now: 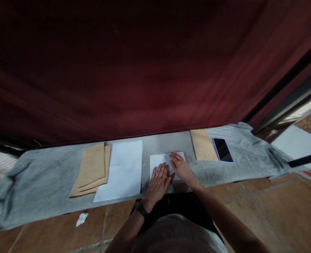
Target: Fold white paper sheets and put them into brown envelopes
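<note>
White paper sheet (160, 158), under the flattened left hand (158, 182) and the right hand (180, 167) with fingers loosely extended, is probably light, easily creased and best pinched at its edge beyond the left fingertips.

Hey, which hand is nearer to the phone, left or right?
Right. The right hand rests on the smaller white sheet, left of the phone, with one tan envelope between; the left hand is farther left on that sheet.
</note>
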{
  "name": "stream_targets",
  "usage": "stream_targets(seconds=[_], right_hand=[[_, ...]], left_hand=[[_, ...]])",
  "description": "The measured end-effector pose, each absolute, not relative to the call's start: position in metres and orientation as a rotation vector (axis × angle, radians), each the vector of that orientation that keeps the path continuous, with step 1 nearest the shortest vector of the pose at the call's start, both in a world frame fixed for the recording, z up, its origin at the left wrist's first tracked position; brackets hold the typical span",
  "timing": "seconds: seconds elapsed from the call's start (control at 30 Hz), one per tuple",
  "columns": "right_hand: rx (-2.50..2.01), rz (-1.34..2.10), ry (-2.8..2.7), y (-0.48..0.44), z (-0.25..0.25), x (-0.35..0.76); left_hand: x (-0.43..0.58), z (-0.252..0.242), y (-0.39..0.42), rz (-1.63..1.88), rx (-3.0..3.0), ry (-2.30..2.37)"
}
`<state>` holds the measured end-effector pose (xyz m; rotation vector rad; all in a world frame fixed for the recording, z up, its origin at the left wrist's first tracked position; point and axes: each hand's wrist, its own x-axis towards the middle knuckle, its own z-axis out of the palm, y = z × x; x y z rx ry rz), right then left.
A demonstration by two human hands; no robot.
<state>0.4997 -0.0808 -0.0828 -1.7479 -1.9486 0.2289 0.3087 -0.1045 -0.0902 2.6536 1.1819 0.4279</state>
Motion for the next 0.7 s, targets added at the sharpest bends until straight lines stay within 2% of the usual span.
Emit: stream_targets(seconds=[0.13,0.3,0.7], right_hand=[[-1.754,0.163,-1.993,-0.125,-0.104,0.498],[-1.846,0.088,-1.989,-0.137,-0.109,0.493],[-1.924,0.116,-1.998,-0.131,-0.098,0.496]], left_hand=[[0.326,-0.088,-0.103,0.478,2.586,1.242],[0.346,-0.088,-0.088,0.442,2.575,1.285],[0.286,-0.101,-0.097,0.527,2.557,1.574]])
